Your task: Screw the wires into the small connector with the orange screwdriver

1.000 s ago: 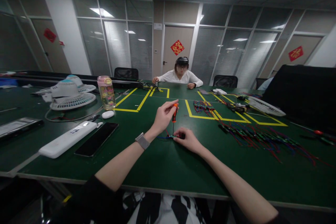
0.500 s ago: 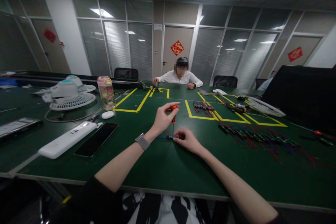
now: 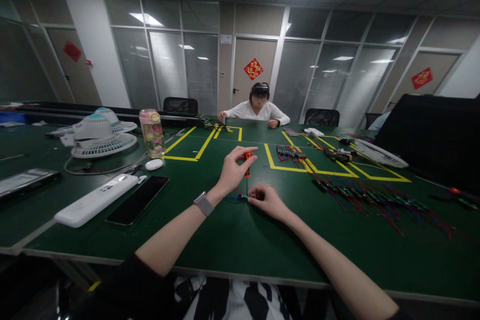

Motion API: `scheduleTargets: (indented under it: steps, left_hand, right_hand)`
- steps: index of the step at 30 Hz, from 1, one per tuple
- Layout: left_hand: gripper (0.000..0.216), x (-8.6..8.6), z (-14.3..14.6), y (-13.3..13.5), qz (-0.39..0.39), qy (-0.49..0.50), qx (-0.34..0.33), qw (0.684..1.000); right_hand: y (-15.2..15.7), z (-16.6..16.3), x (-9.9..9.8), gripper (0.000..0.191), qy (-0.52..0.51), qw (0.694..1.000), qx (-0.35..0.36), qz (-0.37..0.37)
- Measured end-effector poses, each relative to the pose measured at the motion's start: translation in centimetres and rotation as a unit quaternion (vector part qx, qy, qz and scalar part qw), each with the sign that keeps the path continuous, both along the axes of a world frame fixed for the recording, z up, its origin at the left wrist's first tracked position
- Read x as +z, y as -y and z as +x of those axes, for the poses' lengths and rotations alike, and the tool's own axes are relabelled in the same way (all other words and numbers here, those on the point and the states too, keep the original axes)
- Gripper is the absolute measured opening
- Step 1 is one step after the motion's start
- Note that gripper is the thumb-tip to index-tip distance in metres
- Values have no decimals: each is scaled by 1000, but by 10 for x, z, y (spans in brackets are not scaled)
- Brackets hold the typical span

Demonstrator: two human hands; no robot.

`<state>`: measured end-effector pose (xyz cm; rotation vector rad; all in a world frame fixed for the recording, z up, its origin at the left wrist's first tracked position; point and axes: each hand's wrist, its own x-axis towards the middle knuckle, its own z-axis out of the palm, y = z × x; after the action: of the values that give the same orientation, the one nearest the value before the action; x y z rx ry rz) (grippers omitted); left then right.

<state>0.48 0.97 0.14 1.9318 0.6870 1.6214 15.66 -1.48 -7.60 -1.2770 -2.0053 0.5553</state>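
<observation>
Toward the middle of the green surface [image 3: 210, 245], as I watch from beside it, a small circuit board [image 3: 244, 196] lies flat between the person's hands, with thin wires [image 3: 233, 197] trailing to its left. The left hand [image 3: 235, 167] holds an orange-and-black screwdriver [image 3: 248, 172] upright, thumb and fingers gathered about the handle; its shaft runs down to the board, though I cannot tell whether the tip is seated. The right hand [image 3: 270, 201] is narrow and low, thumb and fingertips closed on the board's right end. I judge the board to be light, stiff and rather fragile: it would skid or turn easily under pressure, so the edges are the place to grip, clear of the solder joints and never by the wires. The screwdriver looks light and rigid, its handle likely grippy, best held high and plumb. Farther right lies a row of similar boards [image 3: 375, 195], their soft leads prone to snagging.
</observation>
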Motion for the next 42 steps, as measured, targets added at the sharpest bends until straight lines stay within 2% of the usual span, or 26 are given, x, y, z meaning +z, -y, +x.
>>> scheduleTargets:
  steps: [7,13,19,25,27,32,38,42]
  left_hand:
    - [34,-1,2,-2,-66,52,-73,994]
    - [27,-1,0,-2,8,2,20,1000]
    - [33,-2,1,-5,-49,40,-54,997]
    - [27,-2,0,-5,-3,11,15,1000]
    - [27,-2,0,-5,-4,7,7,1000]
    - [33,-2,1,-5,-50,38,-59,996]
    - [26,0,0,-2,-10,15,8,1000]
    - [30,-1,0,-5,-33,25,-23,999]
  right_hand:
    - [-1,0,-1,12,-3,1000,0,0]
    - [-1,1,-2,11,-6,1000,3,6]
    - [-1,1,-2,12,-7,1000,1,0]
    - [0,1,-1,14,-3,1000,1,3]
    - [0,1,0,13,-4,1000,2,4]
    - [1,1,1,13,-4,1000,3,3]
    - [-1,2,-2,14,-11,1000,6,1]
    - [-2,2,-2,14,-10,1000,8,1]
